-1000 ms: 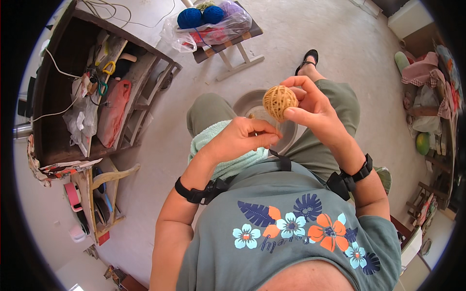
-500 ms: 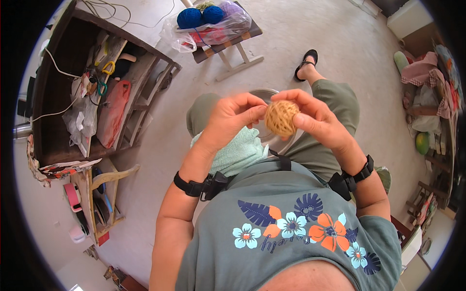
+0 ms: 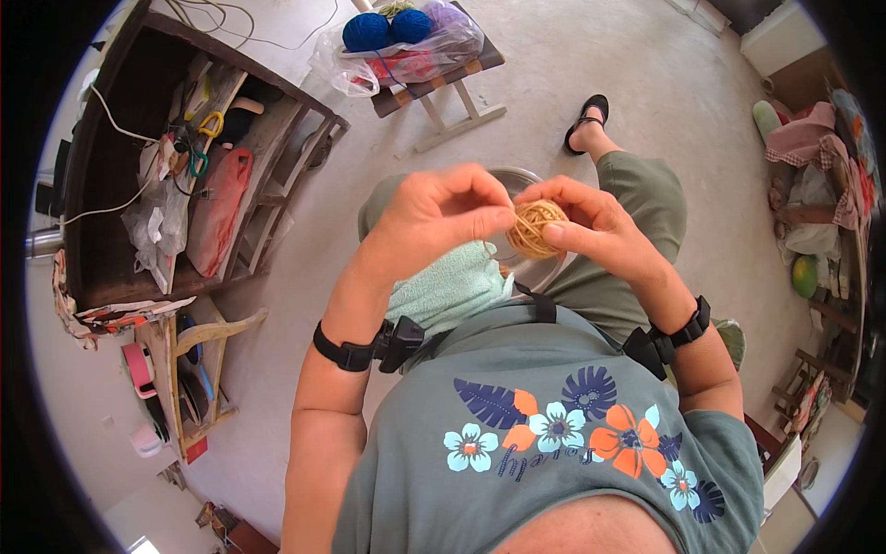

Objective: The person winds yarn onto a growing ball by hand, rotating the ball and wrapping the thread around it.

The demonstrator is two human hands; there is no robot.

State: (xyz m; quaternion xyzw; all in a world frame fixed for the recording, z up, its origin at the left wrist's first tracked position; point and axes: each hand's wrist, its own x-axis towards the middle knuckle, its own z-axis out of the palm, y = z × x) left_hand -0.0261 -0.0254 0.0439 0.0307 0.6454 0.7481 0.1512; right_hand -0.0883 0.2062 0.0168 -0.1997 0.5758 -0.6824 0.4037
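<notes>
Yarn ball (image 3: 532, 236) was gripped by right hand (image 3: 611, 229), strand (image 3: 514, 213) pinched by left hand (image 3: 434, 222); scissors (image 3: 220, 120) seen in left cabinet (image 3: 238, 59); shirt (image 3: 420, 439) lettered.

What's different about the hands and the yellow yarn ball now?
The left hand moved up to the left side of the yellow yarn ball. The right hand, still holding it, came down a bit toward the body. The blue yarn balls stayed put.

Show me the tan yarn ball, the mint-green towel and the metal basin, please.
Tan yarn ball (image 3: 531, 232), head view: middle of its wound strands.
Mint-green towel (image 3: 450, 290), head view: middle of its visible cloth.
Metal basin (image 3: 537, 273), head view: bare inner surface, below the ball in the picture.
</notes>
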